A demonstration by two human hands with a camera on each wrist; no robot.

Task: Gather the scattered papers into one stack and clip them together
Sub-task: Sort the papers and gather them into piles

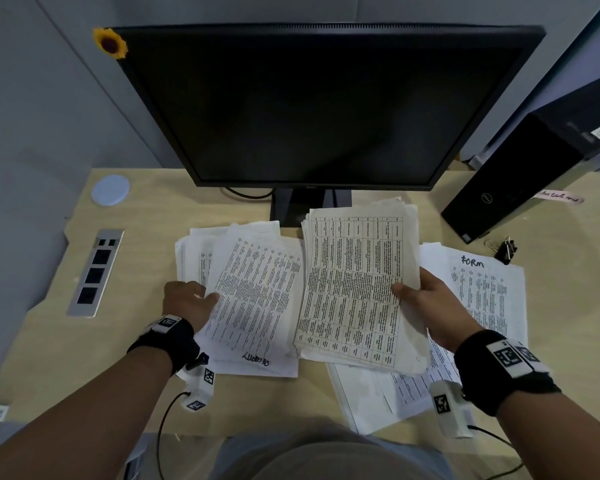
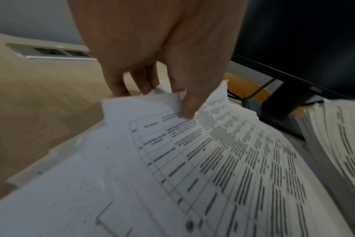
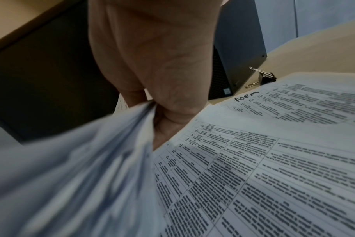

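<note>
My right hand (image 1: 420, 299) grips a thick bundle of printed papers (image 1: 354, 285) by its right edge, lifted above the desk; in the right wrist view the thumb clamps that bundle (image 3: 75, 176). Under it lies a sheet marked "FORM" (image 1: 482, 282) (image 3: 294, 99). My left hand (image 1: 187, 299) pinches the left edge of a tilted sheet (image 1: 253, 296) atop the left pile of papers (image 1: 191, 251); the left wrist view shows the fingers (image 2: 184, 99) curled round the sheet's corner (image 2: 142, 112). A black binder clip (image 1: 504, 249) (image 3: 263, 78) lies on the desk at the right.
A dark monitor (image 1: 319, 109) stands right behind the papers on its stand (image 1: 291, 209). A black computer tower (image 1: 520, 181) lies at the right, next to the clip. A socket strip (image 1: 96, 271) and a round white disc (image 1: 111, 189) sit on the left of the wooden desk (image 1: 42, 341).
</note>
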